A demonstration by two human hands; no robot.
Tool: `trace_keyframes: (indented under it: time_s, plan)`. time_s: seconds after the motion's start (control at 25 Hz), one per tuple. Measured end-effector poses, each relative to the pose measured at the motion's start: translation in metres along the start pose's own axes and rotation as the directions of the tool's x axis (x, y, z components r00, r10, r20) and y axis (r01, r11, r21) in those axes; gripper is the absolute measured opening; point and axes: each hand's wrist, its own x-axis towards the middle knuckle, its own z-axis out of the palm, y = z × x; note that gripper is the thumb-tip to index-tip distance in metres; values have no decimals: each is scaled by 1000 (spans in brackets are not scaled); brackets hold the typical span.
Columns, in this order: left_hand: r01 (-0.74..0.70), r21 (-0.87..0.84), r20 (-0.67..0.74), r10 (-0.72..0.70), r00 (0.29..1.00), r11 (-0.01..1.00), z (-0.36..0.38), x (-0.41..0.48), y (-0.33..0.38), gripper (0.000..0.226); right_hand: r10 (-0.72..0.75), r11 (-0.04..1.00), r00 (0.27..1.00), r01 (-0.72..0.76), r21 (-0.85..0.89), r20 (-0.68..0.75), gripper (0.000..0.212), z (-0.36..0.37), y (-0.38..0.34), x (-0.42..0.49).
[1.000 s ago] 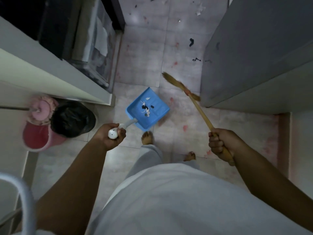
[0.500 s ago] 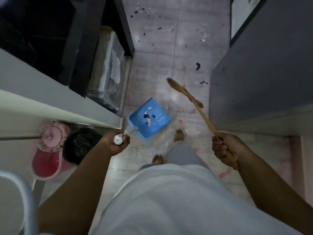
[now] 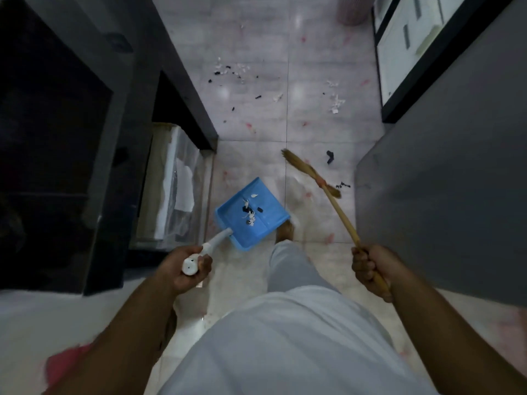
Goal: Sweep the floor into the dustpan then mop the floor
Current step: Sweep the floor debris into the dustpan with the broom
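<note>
Cabinet (image 3: 57,138): dark, runs along the floor's left edge.
Bin (image 3: 176,189): clear-walled, tucked under the cabinet at the floor's left edge; white sheets inside.
Left hand (image 3: 185,269): fingers wrapped round the white end of the dustpan handle, gripping it.
Dustpan (image 3: 256,223): blue, tilted, near the floor's left edge and just beside the bin. Its mouth points away from the person. Whether it touches the floor cannot be told.
Pan load (image 3: 249,215): small black and white scraps in the middle of the dustpan.
Foot (image 3: 285,232): bare, on the floor at the dustpan's right corner, partly hidden by it.
Floor (image 3: 256,143): pale tiles flecked with pink.
Far litter (image 3: 231,72): black and white bits toward the far left; a white cluster (image 3: 335,101) toward the far right edge.
Broom (image 3: 340,216): straw head with a red binding, slanting from the right hand to mid-floor, bristle tip pointing far-left.
Black scraps (image 3: 330,156): on the floor just right of the bristles, near the right edge.
Right hand (image 3: 370,272): fist clenched round the near end of the broom stick; well apart from the left hand.
Grey unit (image 3: 442,181): flat-fronted, lines the floor's right edge.
</note>
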Motion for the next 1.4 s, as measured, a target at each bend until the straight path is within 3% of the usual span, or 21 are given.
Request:
trace_keyframes:
  time_s: [0.28, 0.56, 0.76, 0.92, 1.08, 1.2, 1.4]
  plan:
    - [85, 188, -51, -77, 996, 978, 159, 28, 104, 22, 81, 985, 996, -74, 157, -39, 31, 21, -123, 23]
    - [134, 395, -42, -127, 991, 909, 285, 70, 174, 26, 99, 907, 994, -70, 415, -50, 38, 8, -155, 25]
    - [163, 579, -46, -168, 985, 799, 376, 105, 233, 28, 105, 761, 992, -39, 647, -64, 39, 28, -155, 26]
    - [198, 754, -107, -180, 978, 626, 449, 129, 280, 30, 117, 605, 988, 13, 796, -105, 38, 71, -158, 22]
    - [210, 862, -153, -158, 975, 462, 517, 160, 326, 30, 131, 382, 987, 35, 923, -92, 39, 117, -162, 33]
    - [219, 918, -192, -112, 975, 331, 553, 182, 340, 34, 138, 303, 987, 41, 952, -86, 39, 138, -166, 47]
    - [221, 925, -201, -97, 975, 309, 599, 212, 343, 35, 136, 242, 985, 68, 968, -103, 25, 147, -188, 77]
